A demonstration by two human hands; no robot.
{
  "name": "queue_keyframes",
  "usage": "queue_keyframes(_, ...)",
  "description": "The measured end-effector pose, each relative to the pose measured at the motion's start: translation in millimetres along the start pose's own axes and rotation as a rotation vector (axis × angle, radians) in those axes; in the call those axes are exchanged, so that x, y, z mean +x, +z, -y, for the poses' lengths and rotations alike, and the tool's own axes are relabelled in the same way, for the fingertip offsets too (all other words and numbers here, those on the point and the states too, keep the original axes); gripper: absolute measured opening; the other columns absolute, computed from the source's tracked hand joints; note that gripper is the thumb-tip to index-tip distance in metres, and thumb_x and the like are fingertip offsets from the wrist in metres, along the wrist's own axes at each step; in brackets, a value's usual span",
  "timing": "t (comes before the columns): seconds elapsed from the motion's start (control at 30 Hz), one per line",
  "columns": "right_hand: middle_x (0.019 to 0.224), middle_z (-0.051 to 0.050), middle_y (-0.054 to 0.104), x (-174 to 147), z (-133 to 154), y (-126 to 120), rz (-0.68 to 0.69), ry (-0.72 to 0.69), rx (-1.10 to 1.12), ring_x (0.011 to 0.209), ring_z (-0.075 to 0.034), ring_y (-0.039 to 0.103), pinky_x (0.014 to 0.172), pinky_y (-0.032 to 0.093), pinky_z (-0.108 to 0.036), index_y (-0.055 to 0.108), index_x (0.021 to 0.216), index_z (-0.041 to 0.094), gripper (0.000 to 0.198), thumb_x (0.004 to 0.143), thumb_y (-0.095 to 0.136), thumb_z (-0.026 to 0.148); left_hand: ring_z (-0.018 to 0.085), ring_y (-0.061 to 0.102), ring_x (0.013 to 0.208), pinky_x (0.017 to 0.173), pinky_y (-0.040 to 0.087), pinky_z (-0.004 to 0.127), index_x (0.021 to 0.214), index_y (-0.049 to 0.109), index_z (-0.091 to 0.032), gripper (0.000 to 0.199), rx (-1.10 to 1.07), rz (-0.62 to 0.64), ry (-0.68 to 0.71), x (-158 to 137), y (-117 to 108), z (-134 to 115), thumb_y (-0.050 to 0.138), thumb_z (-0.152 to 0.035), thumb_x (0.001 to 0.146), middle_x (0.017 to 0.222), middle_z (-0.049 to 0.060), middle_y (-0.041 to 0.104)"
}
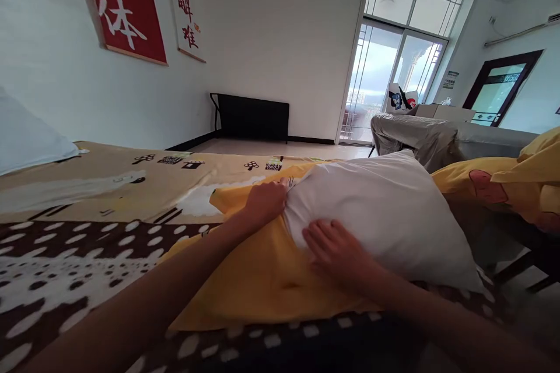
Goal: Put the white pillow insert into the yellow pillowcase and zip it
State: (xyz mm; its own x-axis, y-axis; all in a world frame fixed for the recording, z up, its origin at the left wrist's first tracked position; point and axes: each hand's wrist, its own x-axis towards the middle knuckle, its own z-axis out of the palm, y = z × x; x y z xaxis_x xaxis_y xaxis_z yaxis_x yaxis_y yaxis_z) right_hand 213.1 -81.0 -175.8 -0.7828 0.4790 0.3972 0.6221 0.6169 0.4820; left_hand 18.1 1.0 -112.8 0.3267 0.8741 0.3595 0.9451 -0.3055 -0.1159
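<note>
I am seemingly fitting the pillow (385,210) into the cover (258,274), left hand (266,203) pinching its edge, right hand (336,250) lying open, next needing steady push.

- Red hanging scroll (125,9): the large white character 体 reads clearly; the one above is cut off.
- White hanging scroll (186,9): 解难 in reddish brushwork; its small seal (197,27) is illegible.
- Wall notices (448,83) beside the glazed doors (394,64): too small to read.
</note>
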Motion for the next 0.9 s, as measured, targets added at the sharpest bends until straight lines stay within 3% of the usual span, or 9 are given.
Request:
queue_keyframes(0.1,0.142,-0.019,0.039,-18,-1,19,0.018,0.036,0.018,0.130,-0.032,0.033,0.104,0.027,-0.047,0.036,0.138,0.005,0.073,0.080,0.059,0.042,0.022,0.060,0.092,0.079,0.044,0.031,0.095,0.053,-0.015,0.020,-0.051,-0.023,0.234,-14,7,-11,0.040,-0.015,0.080,0.100,0.012,0.063)
queue_keyframes(0.2,0.147,-0.017,0.034,-22,-12,27,0.071,0.013,0.071,0.135,-0.030,0.029,0.108,0.024,-0.048,0.031,0.142,0.010,0.077,0.079,0.060,0.043,0.018,0.059,0.088,0.082,0.042,0.029,0.087,0.057,-0.017,0.012,-0.084,-0.019,0.607,-33,20,-18,0.046,-0.018,0.080,0.092,0.007,0.063)
queue_keyframes(0.27,0.147,-0.015,0.034,-20,-18,28,0.095,-0.005,0.098,0.136,-0.030,0.029,0.108,0.023,-0.049,0.030,0.143,0.013,0.076,0.080,0.060,0.042,0.018,0.059,0.085,0.081,0.041,0.031,0.084,0.058,-0.016,0.011,-0.059,-0.024,0.727,-42,27,-18,0.047,-0.019,0.081,0.087,0.007,0.064)
queue_keyframes(0.67,0.147,-0.013,0.036,-17,-26,16,0.137,-0.071,0.122,0.134,-0.030,0.032,0.106,0.025,-0.050,0.041,0.137,0.016,0.059,0.083,0.054,0.035,0.022,0.058,0.084,0.076,0.035,0.037,0.079,0.059,-0.014,0.021,0.112,-0.142,0.674,-40,35,-16,0.044,-0.026,0.087,0.086,0.009,0.064)
queue_keyframes(0.9,0.147,-0.014,0.035,-19,-29,18,0.129,-0.092,0.154,0.136,-0.029,0.029,0.107,0.023,-0.051,0.038,0.140,0.015,0.066,0.080,0.058,0.036,0.021,0.058,0.084,0.078,0.034,0.038,0.080,0.060,-0.015,0.020,0.103,-0.167,0.707,-34,44,-16,0.043,-0.023,0.089,0.086,0.008,0.064)
